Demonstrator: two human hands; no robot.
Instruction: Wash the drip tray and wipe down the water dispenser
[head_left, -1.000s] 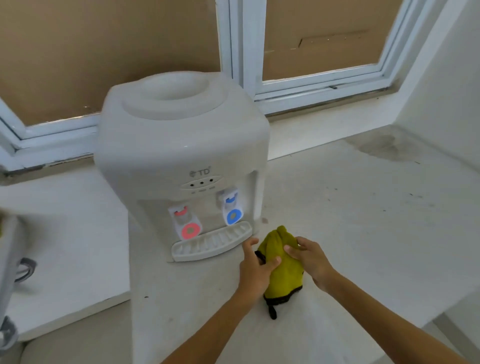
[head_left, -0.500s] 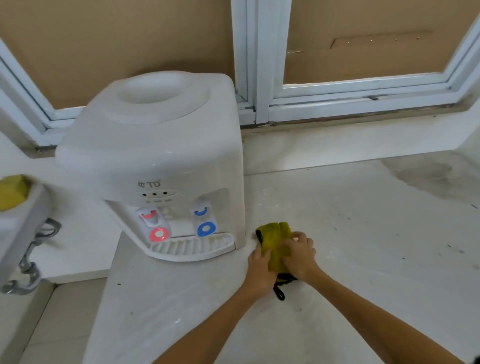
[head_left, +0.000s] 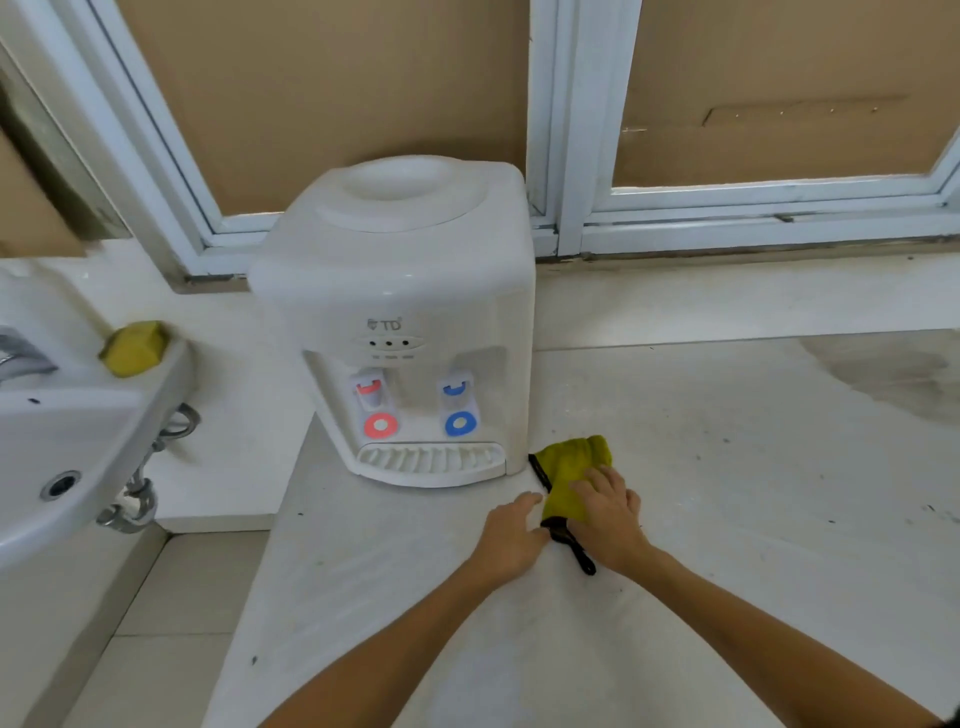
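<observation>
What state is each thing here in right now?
Dispenser: upright, no bottle on top.
Drip tray: in place under the taps.
Cloth: folded flat on the counter beside the dispenser.
Right hand: pressing flat on the cloth.
Left hand: at the cloth's edge, fingers relaxed.
Sponge: on the sink rim.

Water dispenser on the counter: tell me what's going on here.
A person has both hands on a yellow cloth lying on the counter just right of the water dispenser. The right hand presses on it; the left hand touches its edge. The drip tray is in place under the taps.
</observation>
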